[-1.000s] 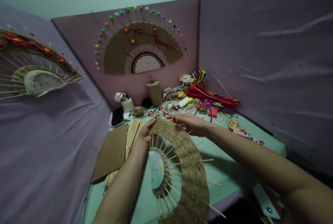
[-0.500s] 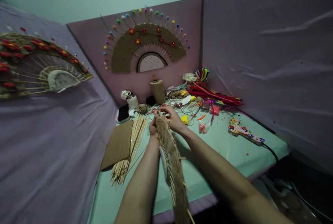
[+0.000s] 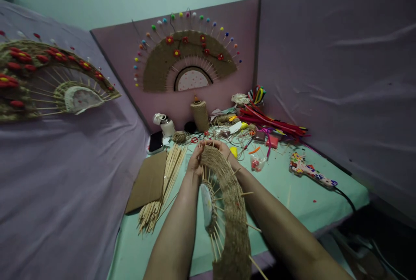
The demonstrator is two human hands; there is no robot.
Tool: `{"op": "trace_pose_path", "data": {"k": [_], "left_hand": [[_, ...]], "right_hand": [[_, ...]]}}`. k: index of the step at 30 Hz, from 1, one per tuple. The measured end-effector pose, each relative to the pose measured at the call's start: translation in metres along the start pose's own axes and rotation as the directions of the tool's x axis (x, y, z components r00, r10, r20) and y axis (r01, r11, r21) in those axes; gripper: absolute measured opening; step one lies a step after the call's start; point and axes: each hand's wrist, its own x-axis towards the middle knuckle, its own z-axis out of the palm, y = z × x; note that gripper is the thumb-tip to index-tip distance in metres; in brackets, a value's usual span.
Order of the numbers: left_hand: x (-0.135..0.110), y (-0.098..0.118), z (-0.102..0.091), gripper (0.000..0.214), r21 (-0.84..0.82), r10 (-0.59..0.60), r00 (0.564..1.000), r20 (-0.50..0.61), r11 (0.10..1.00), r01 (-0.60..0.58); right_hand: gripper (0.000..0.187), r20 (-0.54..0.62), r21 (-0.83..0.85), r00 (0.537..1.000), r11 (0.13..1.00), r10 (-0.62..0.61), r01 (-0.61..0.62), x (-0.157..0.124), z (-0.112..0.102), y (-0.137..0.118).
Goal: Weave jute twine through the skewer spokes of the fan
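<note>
Between my arms is a fan woven of brown twine over thin wooden sticks (image 3: 232,197), with a pale half-round piece (image 3: 206,205) at its inner edge. Its near end runs off the bottom of the view. My left hand (image 3: 196,158) closes on the far end from the left, by the stick tips. On the far right side of the same end, my right hand (image 3: 224,150) grips it, its fingers partly hidden behind the weave. Several stick ends poke out past the outer rim on the right.
Left of my arms lie bundled wooden sticks (image 3: 160,193) and a cardboard sheet (image 3: 147,180). A glue gun (image 3: 310,171) with a cable lies at right. Behind are a twine spool (image 3: 199,115), a jar (image 3: 167,126) and red pipe cleaners (image 3: 273,120). A finished fan (image 3: 191,61) hangs behind.
The fan has turned from nearly edge-on to show more of its woven face and inner sticks. My right hand has shifted around its far end. The view has moved slightly.
</note>
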Motion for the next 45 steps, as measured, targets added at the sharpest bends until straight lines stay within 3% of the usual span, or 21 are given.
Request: {"op": "trace_pose_path", "data": {"k": [3,6,11,16,20,27,32,38,45], "left_hand": [[-0.003,0.006,0.0,0.059,0.088,0.143,0.989,0.034,0.985,-0.146],[-0.005,0.008,0.0,0.057,0.142,0.125,0.991,0.036,0.981,-0.129],[-0.003,0.009,-0.004,0.054,0.098,0.147,0.988,0.035,0.984,-0.15],[-0.001,0.008,-0.008,0.05,0.038,0.131,0.991,-0.022,0.991,-0.13],[0.0,0.008,-0.01,0.044,-0.002,0.111,0.993,-0.046,0.994,-0.111],[0.006,0.008,-0.02,0.023,-0.103,0.063,0.994,-0.087,0.992,-0.072],[0.008,-0.001,-0.013,0.013,-0.146,-0.006,0.988,-0.152,0.989,-0.016],[0.007,-0.01,-0.006,0.013,-0.146,-0.041,0.992,-0.121,0.989,0.023],[-0.002,-0.001,-0.01,0.017,-0.077,-0.065,0.997,0.048,0.995,0.069]], "right_hand": [[0.03,-0.017,0.035,0.999,0.998,0.046,-0.045,-0.001,-0.002,-0.002],[0.028,-0.053,0.036,0.998,0.999,0.04,-0.038,-0.002,-0.004,-0.002],[0.028,-0.099,0.046,0.995,0.999,0.003,0.002,-0.001,-0.003,0.009],[0.039,-0.221,0.031,0.975,0.999,-0.035,0.043,0.006,-0.002,0.023],[0.045,-0.249,0.001,0.966,0.998,-0.068,0.07,0.008,-0.004,0.026],[0.033,-0.348,-0.169,0.917,0.975,-0.197,0.145,0.006,-0.009,0.026],[0.03,-0.35,-0.023,0.921,0.984,-0.172,0.175,0.01,-0.009,0.028],[0.033,-0.327,0.121,0.938,0.98,-0.112,0.159,0.008,-0.003,0.028],[0.034,-0.325,0.154,0.944,0.981,-0.062,0.117,0.007,-0.003,0.029]]}}
